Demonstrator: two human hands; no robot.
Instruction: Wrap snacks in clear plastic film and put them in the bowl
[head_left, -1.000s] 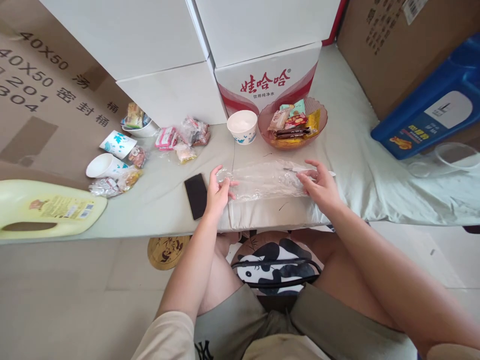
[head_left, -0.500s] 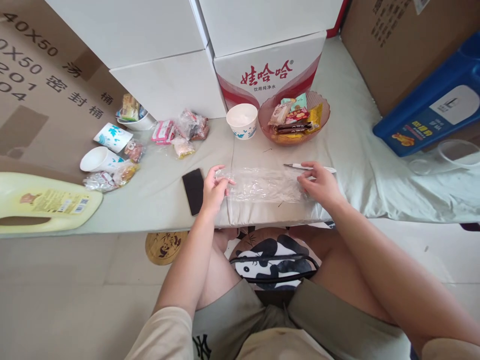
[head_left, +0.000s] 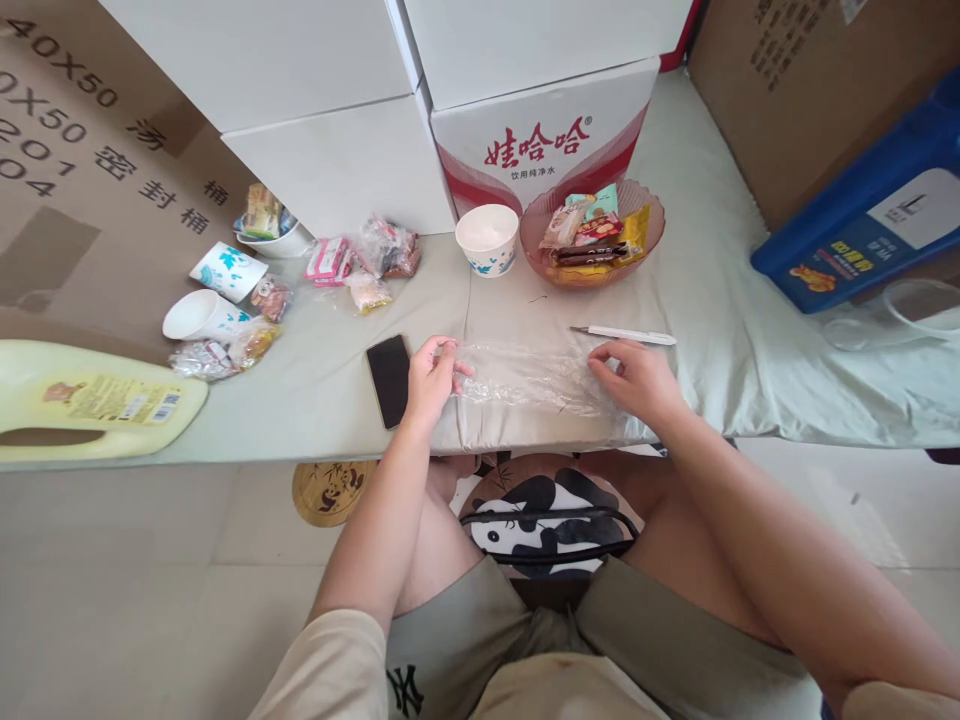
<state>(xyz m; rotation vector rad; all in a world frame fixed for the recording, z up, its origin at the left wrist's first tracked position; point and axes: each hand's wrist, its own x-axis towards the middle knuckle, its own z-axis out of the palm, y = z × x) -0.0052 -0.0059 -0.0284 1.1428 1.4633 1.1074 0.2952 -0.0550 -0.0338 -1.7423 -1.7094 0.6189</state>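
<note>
Holding snacks point(head_left: 589, 235), a bowl point(head_left: 535, 252) stands beyond left fingers point(head_left: 459, 370) and right fingers point(head_left: 606, 353) pinching plastic point(head_left: 525, 380).

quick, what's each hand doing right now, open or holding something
Left hand: closed, pinching the left end of the clear plastic.
Right hand: closed, thumb and fingers pinching the right end of the same plastic.

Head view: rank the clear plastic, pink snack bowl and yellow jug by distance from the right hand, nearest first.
From the right hand:
1. Clear plastic, at its fingertips.
2. Pink snack bowl, beyond the plastic.
3. Yellow jug, at the far left.
</note>
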